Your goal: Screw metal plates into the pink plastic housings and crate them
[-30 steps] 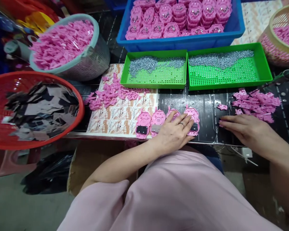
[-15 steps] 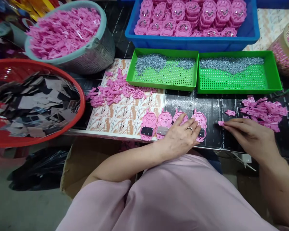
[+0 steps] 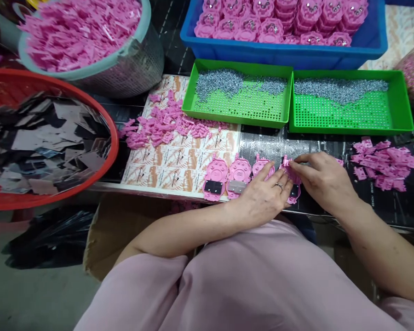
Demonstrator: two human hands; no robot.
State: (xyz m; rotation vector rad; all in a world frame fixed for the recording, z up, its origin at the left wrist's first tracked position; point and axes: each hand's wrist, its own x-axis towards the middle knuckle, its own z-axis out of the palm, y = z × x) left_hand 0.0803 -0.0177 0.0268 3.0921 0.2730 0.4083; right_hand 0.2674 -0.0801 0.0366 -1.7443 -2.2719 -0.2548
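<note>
Several pink plastic casings stand in a row at the table's front edge, among them a leftmost one with a black plate (image 3: 215,173) and a second with a grey plate (image 3: 239,171). My left hand (image 3: 265,195), a ring on one finger, lies spread over the third and the rightmost casings. At the top of the rightmost casing (image 3: 294,192), my right hand (image 3: 319,177) is closed in a pinch on a small pink part (image 3: 291,162). Fingers hide much of these two casings.
Two green trays (image 3: 239,120) of small screws stand behind the casings, with a blue bin (image 3: 283,53) of pink casings beyond. Loose pink parts (image 3: 384,163) lie right, others (image 3: 165,122) left. A red basket (image 3: 113,138) of flat plates and a grey basket (image 3: 86,78) are far left.
My right hand has moved left with the small pink part, from the dark table to the rightmost casing. My left hand has stayed on the casings. The view has shifted slightly.
</note>
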